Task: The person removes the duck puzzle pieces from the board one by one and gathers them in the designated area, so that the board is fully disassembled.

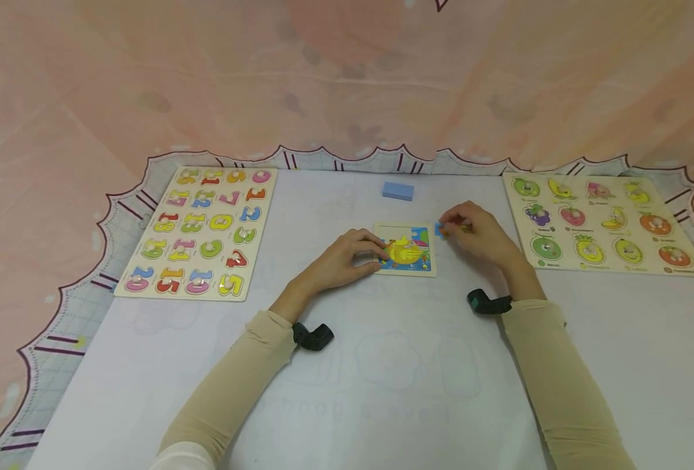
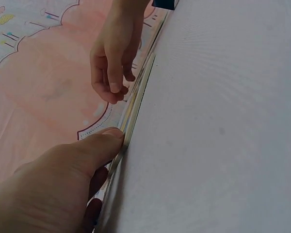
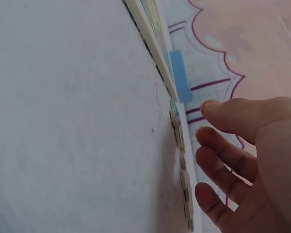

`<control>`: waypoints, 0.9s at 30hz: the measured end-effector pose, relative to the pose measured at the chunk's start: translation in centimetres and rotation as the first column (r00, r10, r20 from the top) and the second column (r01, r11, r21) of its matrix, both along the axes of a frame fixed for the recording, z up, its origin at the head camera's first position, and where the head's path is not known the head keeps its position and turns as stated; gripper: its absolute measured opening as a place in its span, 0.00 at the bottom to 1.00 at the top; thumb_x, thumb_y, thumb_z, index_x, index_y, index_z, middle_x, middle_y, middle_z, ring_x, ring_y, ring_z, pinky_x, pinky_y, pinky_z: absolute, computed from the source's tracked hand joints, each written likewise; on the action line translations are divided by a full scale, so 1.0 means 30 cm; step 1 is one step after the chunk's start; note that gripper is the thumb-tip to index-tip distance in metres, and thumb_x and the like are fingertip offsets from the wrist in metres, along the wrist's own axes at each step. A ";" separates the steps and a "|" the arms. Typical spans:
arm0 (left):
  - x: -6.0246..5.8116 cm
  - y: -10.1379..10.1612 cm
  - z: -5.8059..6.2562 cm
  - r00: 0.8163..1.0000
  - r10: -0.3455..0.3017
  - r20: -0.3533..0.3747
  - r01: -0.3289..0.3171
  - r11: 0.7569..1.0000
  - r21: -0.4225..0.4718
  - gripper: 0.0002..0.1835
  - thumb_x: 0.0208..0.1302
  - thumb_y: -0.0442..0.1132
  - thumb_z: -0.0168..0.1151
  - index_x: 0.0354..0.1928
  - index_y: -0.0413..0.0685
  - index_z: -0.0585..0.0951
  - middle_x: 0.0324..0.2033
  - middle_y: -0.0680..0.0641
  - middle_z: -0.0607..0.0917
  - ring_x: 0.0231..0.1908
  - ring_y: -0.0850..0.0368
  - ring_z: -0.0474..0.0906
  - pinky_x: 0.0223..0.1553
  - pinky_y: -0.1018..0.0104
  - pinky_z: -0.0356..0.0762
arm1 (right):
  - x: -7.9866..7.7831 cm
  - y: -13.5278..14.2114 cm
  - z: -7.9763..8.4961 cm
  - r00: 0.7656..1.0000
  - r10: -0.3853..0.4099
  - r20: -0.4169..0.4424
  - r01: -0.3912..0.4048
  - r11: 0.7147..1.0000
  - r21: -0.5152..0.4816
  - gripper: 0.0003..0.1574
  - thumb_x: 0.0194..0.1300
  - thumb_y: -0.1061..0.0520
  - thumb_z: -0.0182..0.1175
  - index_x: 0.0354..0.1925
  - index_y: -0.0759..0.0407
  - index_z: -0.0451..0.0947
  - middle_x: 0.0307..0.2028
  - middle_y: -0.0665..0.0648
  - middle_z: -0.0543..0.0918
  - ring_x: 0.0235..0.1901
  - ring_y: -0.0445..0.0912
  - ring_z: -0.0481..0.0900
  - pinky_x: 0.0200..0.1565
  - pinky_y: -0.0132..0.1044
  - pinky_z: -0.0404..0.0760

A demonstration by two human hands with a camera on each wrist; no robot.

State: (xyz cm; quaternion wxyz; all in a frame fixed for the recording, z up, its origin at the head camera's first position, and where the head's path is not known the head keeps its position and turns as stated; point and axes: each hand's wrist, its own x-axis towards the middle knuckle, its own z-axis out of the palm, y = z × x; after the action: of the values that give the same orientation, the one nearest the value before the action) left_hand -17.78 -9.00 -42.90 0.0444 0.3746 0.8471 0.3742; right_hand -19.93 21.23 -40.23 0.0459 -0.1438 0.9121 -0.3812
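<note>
A small square jigsaw board [image 1: 433,264] with a yellow duck picture lies flat on the table, a bare gap showing near its top. My left hand [image 1: 347,258] rests at its left edge, fingers bent over the picture and thumb at the rim. To the right of the board, my right hand [image 1: 476,232] hovers over loose jigsaw pieces [image 1: 439,230], partly hidden beneath it. In the right wrist view, thumb and fingers are spread apart with nothing between them, and several pieces [image 3: 185,187] lie in a row on the tabletop.
A blue block [image 1: 397,190] sits behind the jigsaw board. A number puzzle board [image 1: 204,236] lies at the left, a fruit puzzle board [image 1: 605,224] at the right. Patterned cloth [image 1: 347,78] hangs past the table's far edge. Both wrists carry black cameras.
</note>
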 end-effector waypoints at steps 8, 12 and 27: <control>0.001 0.001 0.004 1.000 0.001 0.000 -0.001 1.000 -0.005 0.09 0.63 0.43 0.62 0.45 0.57 0.84 0.52 0.54 0.78 0.57 0.57 0.69 0.62 0.59 0.64 | 0.003 -0.029 -0.009 0.995 0.094 -0.037 -0.093 0.996 0.016 0.11 0.65 0.60 0.57 0.46 0.58 0.78 0.45 0.58 0.76 0.44 0.49 0.70 0.47 0.42 0.68; 0.000 0.001 0.004 1.000 -0.001 0.001 0.001 1.000 -0.001 0.09 0.63 0.43 0.63 0.45 0.56 0.84 0.52 0.54 0.78 0.57 0.57 0.69 0.62 0.58 0.64 | 0.004 -0.045 -0.009 0.986 0.151 -0.068 -0.149 0.988 0.031 0.11 0.63 0.61 0.59 0.45 0.58 0.79 0.46 0.60 0.75 0.45 0.51 0.68 0.47 0.43 0.67; -0.001 0.001 0.003 1.000 -0.005 -0.003 0.005 1.000 -0.001 0.09 0.63 0.42 0.62 0.45 0.56 0.84 0.52 0.53 0.79 0.57 0.57 0.69 0.61 0.58 0.65 | 0.019 -0.097 -0.010 0.974 0.223 -0.044 -0.211 0.959 0.188 0.17 0.65 0.54 0.60 0.52 0.49 0.79 0.57 0.61 0.69 0.56 0.56 0.64 0.55 0.56 0.60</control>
State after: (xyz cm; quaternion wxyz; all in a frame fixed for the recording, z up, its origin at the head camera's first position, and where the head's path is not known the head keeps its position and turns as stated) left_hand -17.80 -8.97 -42.81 0.0444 0.3771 0.8465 0.3732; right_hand -19.36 18.31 -40.52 0.0706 -0.2504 0.9229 -0.2839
